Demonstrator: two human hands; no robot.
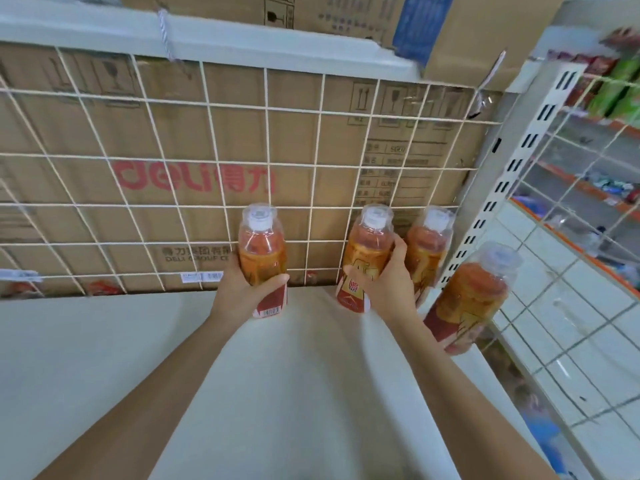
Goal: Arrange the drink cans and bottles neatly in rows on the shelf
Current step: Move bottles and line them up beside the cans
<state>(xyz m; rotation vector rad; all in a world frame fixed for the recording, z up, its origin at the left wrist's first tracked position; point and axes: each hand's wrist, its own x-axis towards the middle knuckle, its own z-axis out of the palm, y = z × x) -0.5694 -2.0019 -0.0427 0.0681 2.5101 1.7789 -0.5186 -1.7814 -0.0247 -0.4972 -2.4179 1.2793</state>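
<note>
1. Both forearms are reaching forward over the white shelf (104,358). They are working at its back edge, likely because the rows are being built from the rear forward.
2. Nearest, at the right edge, the front bottle (474,292) of orange drink is standing free beside the side wire panel (571,306). It is probably starting a line that runs forward from the corner.
3. The left hand (242,285) is wrapping its fingers and thumb round the lower body of the left bottle (261,251). It is keeping the bottle upright and well apart from the others. I cannot tell whether the base is touching the shelf.
4. The right hand (388,282) is curling round the middle bottle (367,251), with its thumb across the label. It is holding the bottle just beside the corner bottle (427,244), seemingly to close up the back row.
5. The corner bottle is standing ungripped at the back, next to the slotted upright (512,161).
6. Farthest, the wire grid (207,154) is acting as a backstop for the row, with a cardboard box (86,188) sitting behind it.
</note>
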